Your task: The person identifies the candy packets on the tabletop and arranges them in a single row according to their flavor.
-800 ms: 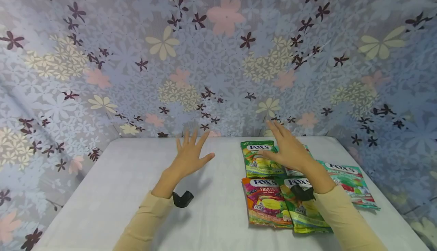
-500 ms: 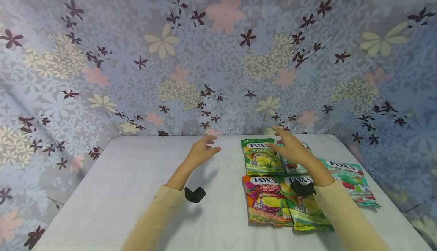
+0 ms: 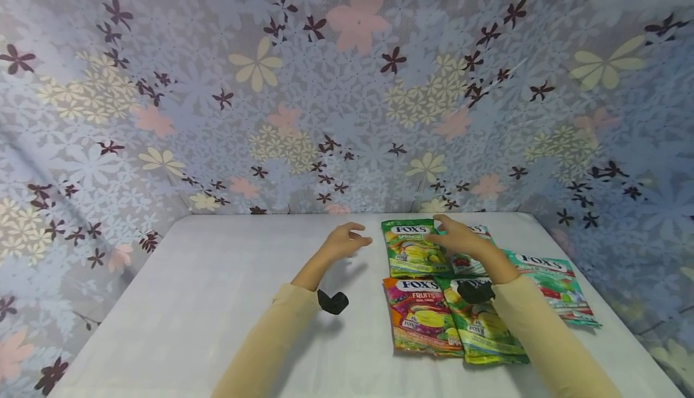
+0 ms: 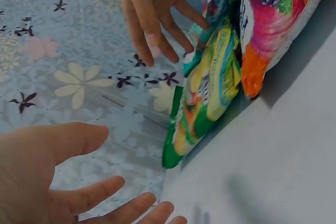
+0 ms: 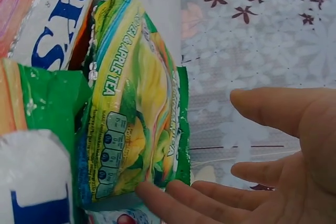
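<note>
My left hand [image 3: 346, 241] hovers over the white table with its fingers loosely bent and nothing in them, just left of a green Fox's candy bag [image 3: 413, 252]. The thumb and fingers of that hand are apart in the left wrist view. Over the right side of the same bag is my right hand [image 3: 461, 240], its fingers spread and bent, holding nothing. It partly covers a teal candy bag [image 3: 465, 264]. In the right wrist view, its fingertips [image 5: 149, 192] overlap the lower edge of the green bag.
Nearer me lie an orange and purple Fruits candy bag [image 3: 425, 320] and a green-yellow candy bag [image 3: 488, 329], the latter partly under my right wrist. A mint-green candy bag [image 3: 558, 283] lies at the right. A floral curtain [image 3: 347, 97] rises behind the white table [image 3: 179, 307].
My left hand has moved right toward the green candy bag, its fingers going from spread to loosely bent. My right hand has lowered slightly, its fingers more bent. The bags stay in place.
</note>
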Tool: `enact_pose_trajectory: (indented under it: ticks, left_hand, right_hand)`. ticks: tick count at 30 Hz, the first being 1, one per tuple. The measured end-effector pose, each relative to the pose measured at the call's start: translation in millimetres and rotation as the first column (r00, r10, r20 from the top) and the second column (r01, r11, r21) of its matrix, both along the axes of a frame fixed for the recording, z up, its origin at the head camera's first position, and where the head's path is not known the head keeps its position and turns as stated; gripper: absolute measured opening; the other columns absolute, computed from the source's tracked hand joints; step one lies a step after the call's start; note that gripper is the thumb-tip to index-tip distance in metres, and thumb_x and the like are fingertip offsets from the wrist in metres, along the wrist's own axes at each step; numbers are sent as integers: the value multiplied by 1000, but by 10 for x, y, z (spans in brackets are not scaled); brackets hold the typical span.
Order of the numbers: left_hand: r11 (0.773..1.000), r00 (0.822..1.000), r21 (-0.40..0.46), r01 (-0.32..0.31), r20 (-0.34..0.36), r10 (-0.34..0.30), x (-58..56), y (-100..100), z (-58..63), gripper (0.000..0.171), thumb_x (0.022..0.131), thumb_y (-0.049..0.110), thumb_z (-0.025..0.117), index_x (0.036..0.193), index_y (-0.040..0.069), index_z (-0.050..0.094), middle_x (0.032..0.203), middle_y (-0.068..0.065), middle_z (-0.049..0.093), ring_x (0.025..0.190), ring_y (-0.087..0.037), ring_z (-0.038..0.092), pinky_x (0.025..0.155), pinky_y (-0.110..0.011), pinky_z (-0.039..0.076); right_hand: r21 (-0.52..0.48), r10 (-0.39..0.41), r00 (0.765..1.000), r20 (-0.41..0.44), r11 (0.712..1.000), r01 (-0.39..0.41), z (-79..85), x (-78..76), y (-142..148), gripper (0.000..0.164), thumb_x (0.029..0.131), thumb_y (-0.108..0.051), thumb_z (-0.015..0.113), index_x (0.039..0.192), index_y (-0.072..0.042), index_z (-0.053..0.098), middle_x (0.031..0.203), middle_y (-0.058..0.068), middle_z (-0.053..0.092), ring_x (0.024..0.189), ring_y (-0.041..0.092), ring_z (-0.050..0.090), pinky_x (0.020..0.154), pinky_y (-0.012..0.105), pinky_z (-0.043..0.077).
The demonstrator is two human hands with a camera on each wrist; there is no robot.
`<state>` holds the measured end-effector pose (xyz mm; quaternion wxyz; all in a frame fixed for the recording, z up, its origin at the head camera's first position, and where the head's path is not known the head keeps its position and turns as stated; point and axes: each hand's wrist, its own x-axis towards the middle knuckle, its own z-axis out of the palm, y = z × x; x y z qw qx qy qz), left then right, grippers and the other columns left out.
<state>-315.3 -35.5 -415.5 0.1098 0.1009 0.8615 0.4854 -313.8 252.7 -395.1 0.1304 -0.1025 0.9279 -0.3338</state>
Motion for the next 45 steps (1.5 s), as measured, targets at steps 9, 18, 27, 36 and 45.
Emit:
enact_pose_trajectory:
  ticks: [9,18,27,36,45]
  left_hand:
    - [985,981,167,-38,195,5,-13,215,-124,62,91,33,68,140,1,46,127,-23,55,108,-39,60,77,-42,56]
    - [972,963,231,-51,269,-13,-34,342,-201,69,91,30,68,146,1,38,135,-25,49,111,-37,59,77,-41,56]
    - [967,952,239,-89,304,12,0,509,-186,79,90,38,68,148,-2,31,146,-24,36,118,-37,55,83,-43,54]
    - [912,928,396,-106,370,-53,-67,549,-292,73,91,36,66,144,-4,36,126,-20,55,115,-34,56,80,-40,55]
    - [906,928,408,-115,370,-49,-55,561,-303,63,92,32,64,137,-8,46,121,-19,59,110,-31,59,80,-39,55]
  right_hand:
    - [51,20,998,60,998,-23,-53,-24,-25,82,98,-33,57,147,13,11,126,38,44,75,34,61,65,44,51]
    - [-7,-42,964,264,999,46,-32,-100,-129,100,91,-39,65,150,8,0,152,36,5,129,51,34,80,49,53]
    - [-21,-92,941,326,994,104,-83,-164,-125,108,86,-27,73,149,9,-6,152,36,1,131,51,30,78,49,53]
    - [-72,-113,917,382,986,152,-58,-215,-61,106,83,-21,77,146,16,-1,149,35,7,130,48,29,77,44,55]
    - [-5,-120,952,281,992,127,-135,-237,-64,98,82,-19,75,144,19,9,145,39,17,123,50,35,86,50,48]
